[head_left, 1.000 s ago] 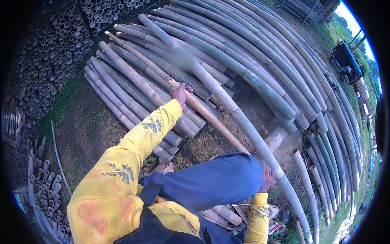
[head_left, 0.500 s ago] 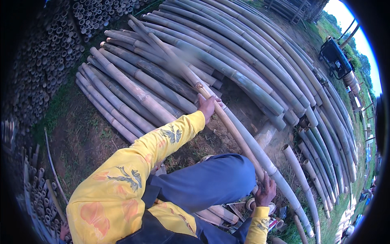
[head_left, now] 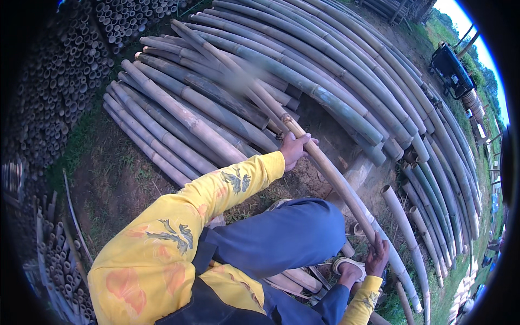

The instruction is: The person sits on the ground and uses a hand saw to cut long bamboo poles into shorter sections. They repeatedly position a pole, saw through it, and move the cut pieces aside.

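Observation:
A slim tan bamboo pole [head_left: 338,181] runs slantwise across the middle, from far left down to near right. My left hand [head_left: 295,150] is closed round it just below a knobby joint, above my bent knee. Near the pole's lower end, my right hand [head_left: 377,258] has its fingers curled on it. Directly beneath and alongside lies a longer greyish bamboo pole [head_left: 400,264], partly hidden by the tan one. A blurry smudge covers part of both poles at their far stretch.
Thick bamboo poles [head_left: 319,103] lie in rows ahead and to the right. A shorter row [head_left: 184,119] lies at the left. Stacked bamboo ends [head_left: 65,81] rise at the far left. A dark machine [head_left: 452,70] stands far right. My sandalled foot [head_left: 349,273] is below the right hand.
Both hands have shifted right and nearer, and the tan pole has moved with them. My right hand's fingers, looser before, now curl round the lower end.

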`<action>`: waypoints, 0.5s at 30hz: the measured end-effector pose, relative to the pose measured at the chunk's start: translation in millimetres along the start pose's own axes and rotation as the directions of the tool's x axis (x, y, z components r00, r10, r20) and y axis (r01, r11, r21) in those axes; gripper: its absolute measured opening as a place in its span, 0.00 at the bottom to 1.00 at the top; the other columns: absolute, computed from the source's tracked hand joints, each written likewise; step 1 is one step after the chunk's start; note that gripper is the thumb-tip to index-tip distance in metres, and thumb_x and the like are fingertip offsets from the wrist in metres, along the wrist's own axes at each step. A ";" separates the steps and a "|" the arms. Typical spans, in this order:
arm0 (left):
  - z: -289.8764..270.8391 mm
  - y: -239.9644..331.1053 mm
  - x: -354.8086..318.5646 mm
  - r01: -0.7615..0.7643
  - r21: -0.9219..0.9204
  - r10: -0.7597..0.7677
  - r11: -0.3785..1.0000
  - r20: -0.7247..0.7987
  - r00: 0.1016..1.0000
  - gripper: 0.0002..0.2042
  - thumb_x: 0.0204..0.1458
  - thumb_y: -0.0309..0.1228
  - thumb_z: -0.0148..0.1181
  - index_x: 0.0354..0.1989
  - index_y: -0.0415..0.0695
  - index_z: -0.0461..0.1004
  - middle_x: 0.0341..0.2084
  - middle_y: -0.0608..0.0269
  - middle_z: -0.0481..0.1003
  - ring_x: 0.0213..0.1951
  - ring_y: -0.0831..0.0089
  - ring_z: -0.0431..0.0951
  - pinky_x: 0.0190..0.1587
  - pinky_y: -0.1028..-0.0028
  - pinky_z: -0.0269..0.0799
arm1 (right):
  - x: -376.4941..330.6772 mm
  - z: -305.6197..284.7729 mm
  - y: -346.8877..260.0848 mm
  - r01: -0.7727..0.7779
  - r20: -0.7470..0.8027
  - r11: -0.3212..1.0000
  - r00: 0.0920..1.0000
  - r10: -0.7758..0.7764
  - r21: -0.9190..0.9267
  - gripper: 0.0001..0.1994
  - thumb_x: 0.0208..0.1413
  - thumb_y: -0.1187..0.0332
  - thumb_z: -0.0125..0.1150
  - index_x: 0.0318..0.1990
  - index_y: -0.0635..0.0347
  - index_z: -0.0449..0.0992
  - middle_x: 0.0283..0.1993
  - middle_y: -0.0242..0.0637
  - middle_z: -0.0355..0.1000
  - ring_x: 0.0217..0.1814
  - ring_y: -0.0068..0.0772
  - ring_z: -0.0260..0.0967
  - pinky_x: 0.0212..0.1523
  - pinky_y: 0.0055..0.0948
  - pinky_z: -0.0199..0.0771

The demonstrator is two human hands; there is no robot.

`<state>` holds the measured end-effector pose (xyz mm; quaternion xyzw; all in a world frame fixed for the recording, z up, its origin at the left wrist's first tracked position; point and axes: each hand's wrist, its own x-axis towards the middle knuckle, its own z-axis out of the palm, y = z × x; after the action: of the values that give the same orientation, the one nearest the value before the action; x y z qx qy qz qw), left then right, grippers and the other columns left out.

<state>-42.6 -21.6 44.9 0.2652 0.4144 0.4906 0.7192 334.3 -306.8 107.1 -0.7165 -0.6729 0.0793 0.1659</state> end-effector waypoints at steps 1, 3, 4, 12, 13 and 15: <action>2.0 0.9 5.8 0.000 0.011 0.000 1.000 0.003 1.000 0.12 0.71 0.34 0.50 0.55 0.41 0.61 0.49 0.49 0.79 0.51 0.61 0.81 0.50 0.60 0.80 | 5.7 1.5 3.8 -0.001 -0.010 1.000 1.000 0.001 0.020 0.30 0.53 0.79 0.64 0.66 0.54 0.74 0.40 0.47 0.69 0.44 0.54 0.69 0.48 0.47 0.69; 11.4 -1.0 18.4 0.009 0.039 -0.010 0.999 0.016 1.000 0.12 0.71 0.34 0.49 0.55 0.41 0.61 0.50 0.49 0.79 0.52 0.61 0.81 0.51 0.59 0.80 | 10.7 1.5 18.7 0.029 -0.024 0.999 0.999 -0.028 0.032 0.30 0.53 0.80 0.64 0.66 0.55 0.74 0.40 0.48 0.70 0.44 0.54 0.70 0.48 0.45 0.70; 29.2 -4.9 16.9 0.048 0.052 -0.047 0.998 -0.013 0.999 0.12 0.71 0.35 0.49 0.55 0.41 0.61 0.51 0.47 0.78 0.53 0.60 0.80 0.53 0.59 0.79 | 5.0 0.7 32.1 0.021 -0.031 1.000 0.999 -0.021 0.006 0.30 0.53 0.80 0.64 0.66 0.54 0.74 0.40 0.48 0.71 0.44 0.55 0.70 0.48 0.45 0.70; 39.5 17.4 8.5 -0.338 0.941 -0.037 -0.001 0.338 0.941 0.20 0.56 0.49 0.69 0.35 0.42 0.74 0.26 0.59 0.79 0.32 0.67 0.80 0.37 0.63 0.74 | 37.4 66.4 77.3 -0.076 -0.037 0.994 0.996 0.079 0.079 0.29 0.50 0.76 0.70 0.62 0.40 0.79 0.47 0.41 0.72 0.51 0.49 0.72 0.52 0.44 0.72; 49.5 11.9 7.8 -0.533 0.839 0.010 -0.108 0.537 0.843 0.21 0.54 0.49 0.70 0.38 0.43 0.74 0.31 0.58 0.79 0.36 0.65 0.79 0.41 0.62 0.73 | 40.9 67.7 74.6 -0.062 -0.024 0.997 0.998 0.061 -0.054 0.28 0.50 0.72 0.71 0.61 0.37 0.80 0.47 0.37 0.71 0.53 0.46 0.70 0.54 0.44 0.70; 72.5 -2.0 18.0 -0.808 0.496 0.062 -0.318 0.862 0.504 0.25 0.51 0.50 0.73 0.46 0.44 0.74 0.40 0.57 0.78 0.45 0.60 0.78 0.50 0.60 0.72 | 46.1 69.7 75.2 -0.128 0.016 0.991 0.992 0.128 -0.040 0.29 0.50 0.70 0.72 0.62 0.33 0.80 0.49 0.33 0.70 0.55 0.42 0.67 0.58 0.45 0.65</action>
<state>23.6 -3.9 74.6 0.9429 0.2516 0.1968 0.0940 385.2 -255.0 21.3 -0.7605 -0.6285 0.0834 0.1402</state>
